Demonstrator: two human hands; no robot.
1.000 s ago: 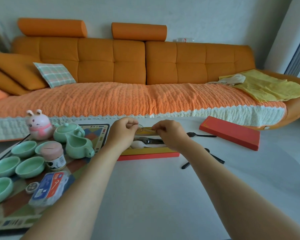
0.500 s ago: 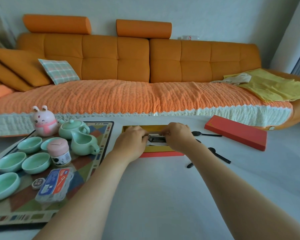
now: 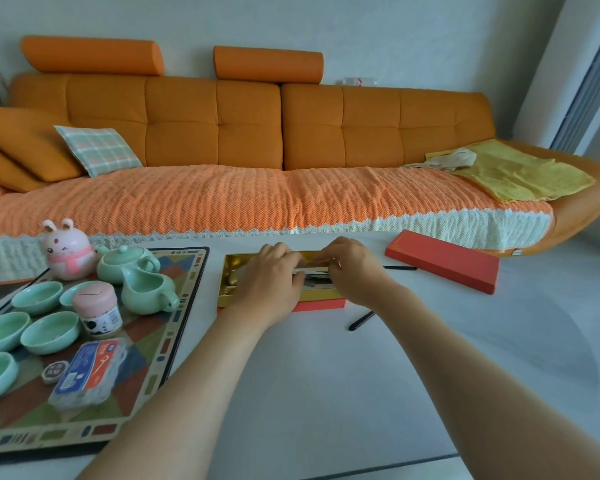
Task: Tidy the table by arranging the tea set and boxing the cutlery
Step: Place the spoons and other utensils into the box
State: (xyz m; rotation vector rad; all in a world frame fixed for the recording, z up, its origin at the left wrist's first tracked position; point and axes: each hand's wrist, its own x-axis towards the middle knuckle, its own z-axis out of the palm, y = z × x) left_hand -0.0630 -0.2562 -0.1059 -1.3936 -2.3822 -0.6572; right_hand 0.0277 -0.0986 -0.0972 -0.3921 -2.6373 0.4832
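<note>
On the white table (image 3: 326, 393), beside the tray (image 3: 185, 320) bearing the tea set (image 3: 125, 264), the open box (image 3: 230, 271) is covered by the left hand (image 3: 271, 287) and the right hand (image 3: 354, 270), fingers curled onto the cutlery (image 3: 314, 279) inside, any pinch untellable.

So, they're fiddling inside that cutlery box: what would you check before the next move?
1. Cutlery box open, flat on the table: ok.
2. Piece under the left hand and right hand seated in its slot: cannot tell, the hands hide it.
3. All cutlery boxed: not ok. One black piece lies near the box's front corner, another black handle lies toward the lid.
4. Red lid off and apart from the box: ok.
5. Teapot and cups standing on the tray: ok.
</note>
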